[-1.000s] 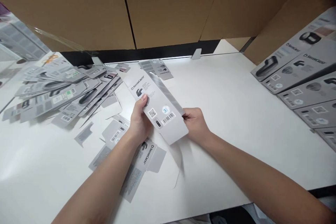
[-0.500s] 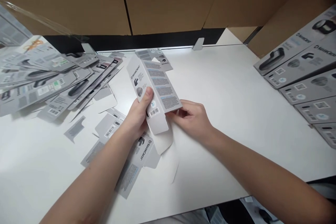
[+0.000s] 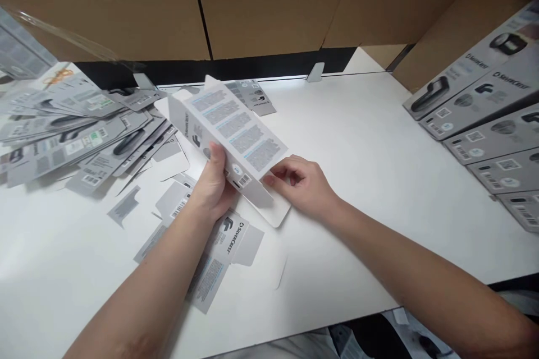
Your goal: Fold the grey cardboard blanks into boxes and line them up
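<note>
Left hand point(image 3: 213, 182): clamped on the near end of the grey carton point(image 3: 229, 137), thumb on the narrow side panel near the barcode, fingers hidden behind.
Right hand point(image 3: 301, 182): fingers curled together, tips pinching the carton's lower right corner at the white end flap point(image 3: 273, 210).
Grey carton: held just above the white table point(image 3: 357, 140), between the two hands, tilted with its far end up and away; wide panel with blocks of small print facing up, side panel with a logo and a barcode facing left.
Carton contents: far end seems open with a flap standing up, inside not visible, so cannot tell whether anything is in it.
White end flap: hanging off the near end, unfolded, touching or just above the table; hard to tell which.
Flat blank point(image 3: 219, 261): lying unfolded on the table under the left forearm, brand name facing up.
Heap of flat blanks point(image 3: 84, 134): fanned and overlapping at the left of the table, well apart from the right hand.
Stacked boxes point(image 3: 484, 118): assembled grey cartons lying in overlapping rows at the right edge, closed.
Brown cardboard walls point(image 3: 273, 5): standing behind and to the right of the table.
Single blank point(image 3: 252, 95): flat on the table just behind the held carton.
</note>
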`<state>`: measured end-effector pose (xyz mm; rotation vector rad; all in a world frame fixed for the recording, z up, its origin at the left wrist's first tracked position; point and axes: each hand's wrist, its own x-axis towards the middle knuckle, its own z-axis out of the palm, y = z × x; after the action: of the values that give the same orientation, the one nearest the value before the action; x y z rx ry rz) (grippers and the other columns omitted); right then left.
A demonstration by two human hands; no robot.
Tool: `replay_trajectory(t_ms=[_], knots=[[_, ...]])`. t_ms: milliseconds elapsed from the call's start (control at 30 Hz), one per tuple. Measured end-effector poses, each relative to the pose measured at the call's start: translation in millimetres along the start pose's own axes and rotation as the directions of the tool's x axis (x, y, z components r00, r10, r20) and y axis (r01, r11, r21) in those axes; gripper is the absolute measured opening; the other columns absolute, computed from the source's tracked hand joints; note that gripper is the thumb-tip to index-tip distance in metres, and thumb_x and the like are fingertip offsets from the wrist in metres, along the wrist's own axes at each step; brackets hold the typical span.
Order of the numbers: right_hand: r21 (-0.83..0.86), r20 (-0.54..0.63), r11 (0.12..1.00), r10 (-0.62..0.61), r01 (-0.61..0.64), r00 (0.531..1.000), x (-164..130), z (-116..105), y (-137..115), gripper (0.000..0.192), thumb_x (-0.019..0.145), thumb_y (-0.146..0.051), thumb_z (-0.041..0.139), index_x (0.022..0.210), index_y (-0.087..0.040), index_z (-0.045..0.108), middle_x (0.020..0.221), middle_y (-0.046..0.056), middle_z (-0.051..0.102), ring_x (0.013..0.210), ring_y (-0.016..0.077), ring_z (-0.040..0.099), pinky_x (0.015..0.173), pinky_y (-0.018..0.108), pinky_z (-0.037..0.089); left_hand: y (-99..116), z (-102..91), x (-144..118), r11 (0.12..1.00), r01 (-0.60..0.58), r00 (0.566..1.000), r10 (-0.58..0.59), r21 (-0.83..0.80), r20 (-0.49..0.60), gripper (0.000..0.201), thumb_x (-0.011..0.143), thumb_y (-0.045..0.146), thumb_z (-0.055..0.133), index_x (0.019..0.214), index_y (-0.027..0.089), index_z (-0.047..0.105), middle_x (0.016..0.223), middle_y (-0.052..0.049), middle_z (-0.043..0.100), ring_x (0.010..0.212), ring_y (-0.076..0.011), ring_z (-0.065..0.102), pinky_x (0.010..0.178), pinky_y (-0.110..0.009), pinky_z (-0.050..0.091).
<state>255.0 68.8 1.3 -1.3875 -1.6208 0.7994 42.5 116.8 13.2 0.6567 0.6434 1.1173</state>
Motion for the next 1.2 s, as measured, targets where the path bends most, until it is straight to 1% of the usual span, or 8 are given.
replay_trajectory(t_ms=[133, 267, 467, 600, 700, 800, 900, 1200], knots=[[0.035, 0.047, 0.999, 0.009, -0.010, 0.999, -1.1, -0.4, -2.1, 0.038, 0.099, -0.061, 0.096, 0.088, -0.027, 0.084, 0.093, 0.003, 0.080, 0.082, 0.0214, 0.072, 0.072, 0.037, 0.053, 7.2, 3.2, 0.0, 0.999, -0.045, 0.999, 0.044, 0.024, 0.006, 0.094, 0.089, 0.103, 0.079, 0.149, 0.031, 0.080, 0.153, -0.010, 0.087, 0.175, -0.0483, 0.055, 0.140, -0.060, 0.056], [0.080, -0.130, 0.996, -0.026, 0.037, 0.991, 0.1, -1.1, -0.6, 0.028, 0.107, -0.052, 0.089, 0.093, -0.027, 0.085, 0.095, 0.003, 0.081, 0.086, 0.0226, 0.074, 0.073, 0.037, 0.054, 11.0, 12.4, 0.6, 0.996, -0.083, 0.996, 0.084, -0.029, 0.008, 0.084, 0.100, 0.094, 0.077, 0.154, 0.030, 0.077, 0.163, -0.010, 0.081, 0.178, -0.0462, 0.052, 0.143, -0.059, 0.053], [-0.006, -0.394, 0.980, -0.187, 0.201, 0.900, 2.0, -0.5, 0.1, 0.011, 0.103, -0.036, 0.094, 0.093, -0.032, 0.093, 0.091, 0.002, 0.078, 0.083, 0.0223, 0.072, 0.069, 0.038, 0.058, 10.5, 12.9, 2.4, 0.994, -0.080, 0.996, 0.077, -0.078, -0.032, 0.078, 0.099, 0.088, 0.083, 0.153, 0.031, 0.078, 0.163, -0.009, 0.080, 0.175, -0.0478, 0.055, 0.139, -0.060, 0.057], [-0.065, -0.465, 0.947, -0.308, 0.316, 0.830, 3.4, -0.6, 0.6, 0.011, 0.103, -0.028, 0.094, 0.103, -0.039, 0.097, 0.102, 0.002, 0.081, 0.095, 0.0242, 0.077, 0.085, 0.045, 0.068, 10.7, 9.0, 4.7, 0.996, -0.047, 0.999, 0.047, -0.078, -0.004, 0.078, 0.099, 0.088, 0.083, 0.145, 0.025, 0.080, 0.150, -0.015, 0.085, 0.166, -0.0499, 0.065, 0.129, -0.060, 0.065], [-0.072, -0.446, 0.931, -0.350, 0.357, 0.824, 4.6, -3.1, 1.6, 0.009, 0.103, -0.032, 0.095, 0.106, -0.041, 0.096, 0.109, 0.003, 0.080, 0.104, 0.0263, 0.078, 0.091, 0.049, 0.070, 10.8, 4.7, 8.3, 0.997, -0.011, 0.997, 0.005, -0.080, -0.072, 0.056, 0.101, 0.069, 0.092, 0.133, 0.024, 0.082, 0.133, -0.011, 0.090, 0.150, -0.0439, 0.078, 0.118, -0.052, 0.072], [0.008, -0.365, 0.935, -0.328, 0.356, 0.871, 4.6, -5.4, 2.7, 0.013, 0.101, -0.040, 0.101, 0.112, -0.041, 0.095, 0.115, 0.004, 0.078, 0.100, 0.0246, 0.077, 0.081, 0.044, 0.070, 12.6, -0.3, 11.2, 0.991, -0.033, 0.993, 0.018, -0.130, -0.115, 0.040, 0.101, 0.057, 0.094, 0.126, 0.027, 0.083, 0.121, -0.004, 0.092, 0.128, -0.0354, 0.088, 0.101, -0.042, 0.076], [0.118, -0.266, 0.940, -0.280, 0.320, 0.922, 3.4, -5.0, 3.8, 0.020, 0.098, -0.045, 0.104, 0.115, -0.040, 0.094, 0.118, 0.002, 0.076, 0.084, 0.0182, 0.071, 0.071, 0.039, 0.066, 15.6, -2.1, 11.2, 0.984, -0.064, 0.991, 0.043, -0.167, -0.124, 0.038, 0.102, 0.060, 0.090, 0.122, 0.028, 0.083, 0.113, -0.001, 0.092, 0.112, -0.0303, 0.090, 0.086, -0.036, 0.073], [0.159, -0.134, 0.942, -0.277, 0.296, 0.952, 0.9, -7.4, 7.6, 0.021, 0.100, -0.051, 0.100, 0.101, -0.033, 0.090, 0.118, 0.003, 0.075, 0.079, 0.0152, 0.066, 0.065, 0.034, 0.059, 13.5, 14.6, 4.9, 0.991, -0.034, 0.999, 0.032, -0.128, -0.019, 0.036, 0.101, 0.059, 0.089, 0.114, 0.026, 0.081, 0.104, -0.002, 0.091, 0.104, -0.0286, 0.091, 0.087, -0.035, 0.071]])
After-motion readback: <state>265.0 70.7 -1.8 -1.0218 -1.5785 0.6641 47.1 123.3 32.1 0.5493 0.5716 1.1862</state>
